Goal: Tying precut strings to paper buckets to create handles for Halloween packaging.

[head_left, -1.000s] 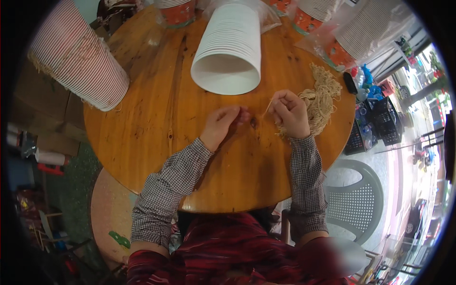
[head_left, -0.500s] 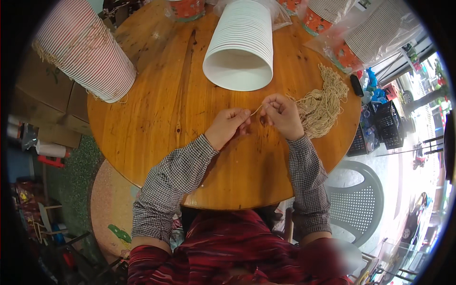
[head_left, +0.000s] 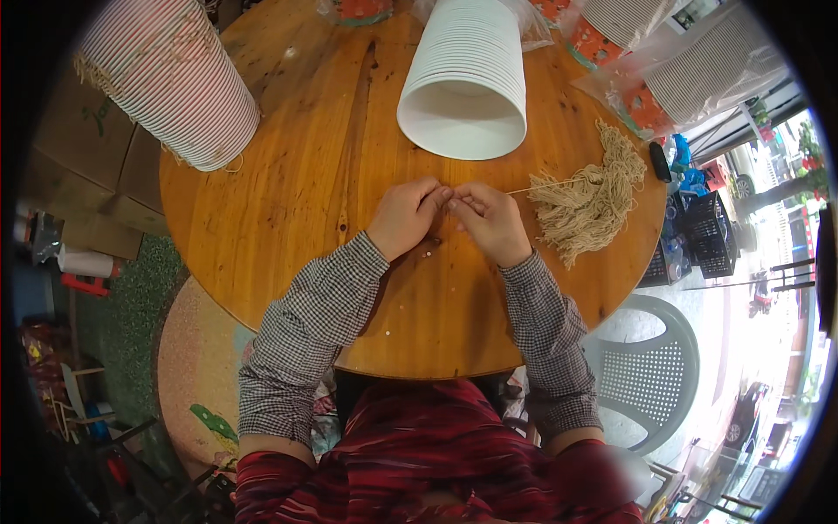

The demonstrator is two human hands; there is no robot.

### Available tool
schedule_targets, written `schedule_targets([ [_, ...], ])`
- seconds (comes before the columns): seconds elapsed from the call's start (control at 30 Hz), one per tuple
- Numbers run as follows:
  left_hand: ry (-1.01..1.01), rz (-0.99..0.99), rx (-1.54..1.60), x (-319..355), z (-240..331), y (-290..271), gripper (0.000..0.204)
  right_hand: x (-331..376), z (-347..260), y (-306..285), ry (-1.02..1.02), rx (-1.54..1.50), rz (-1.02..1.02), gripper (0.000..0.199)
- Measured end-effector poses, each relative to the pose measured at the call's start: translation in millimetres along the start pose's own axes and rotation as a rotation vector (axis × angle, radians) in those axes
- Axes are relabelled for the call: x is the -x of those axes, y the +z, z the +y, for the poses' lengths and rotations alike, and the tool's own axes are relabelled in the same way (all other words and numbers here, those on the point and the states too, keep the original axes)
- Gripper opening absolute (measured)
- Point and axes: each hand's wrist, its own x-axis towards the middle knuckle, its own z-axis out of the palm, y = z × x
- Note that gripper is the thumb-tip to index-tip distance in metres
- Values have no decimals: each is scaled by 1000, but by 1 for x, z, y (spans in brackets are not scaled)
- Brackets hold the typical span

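A thin beige string (head_left: 528, 189) runs from a loose hank of twine (head_left: 594, 205) on the right of the table to my right hand (head_left: 491, 225). My right thumb and fingers pinch it. Against those fingertips my left hand (head_left: 405, 217) is closed in a pinch too, where the string ends between the two hands. Just beyond them a stack of white paper cups (head_left: 476, 74) lies on its side, its open mouth facing me. The fingers hide the string's end.
A tall stack of cups (head_left: 188, 96) with strands of twine stands at the far left of the round wooden table (head_left: 288, 218). Bagged orange-and-white cup stacks (head_left: 690, 83) sit at the far right. Small white bits (head_left: 428, 254) lie near me. A grey plastic chair (head_left: 646, 375) is at the right.
My hands have come together; the string that showed between them is now covered by fingertips. More string shows between my right hand and the hank. The view has shifted slightly.
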Motion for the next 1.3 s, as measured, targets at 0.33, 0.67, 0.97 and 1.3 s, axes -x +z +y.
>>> schedule_targets([
  [0.33,-337,22,452,-8,-7,-16,50,-27,3,14,-233,95,50,10],
  [0.67,-96,-46,317,-10,-15,-12,26,-27,22,3,-146,112,199,10],
  [0.97,237,-612,-664,71,8,-25,87,-29,21,-16,-77,-82,307,11],
  [1.3,294,-721,-356,120,22,-34,93,-34,23,-21,-8,-138,316,14],
])
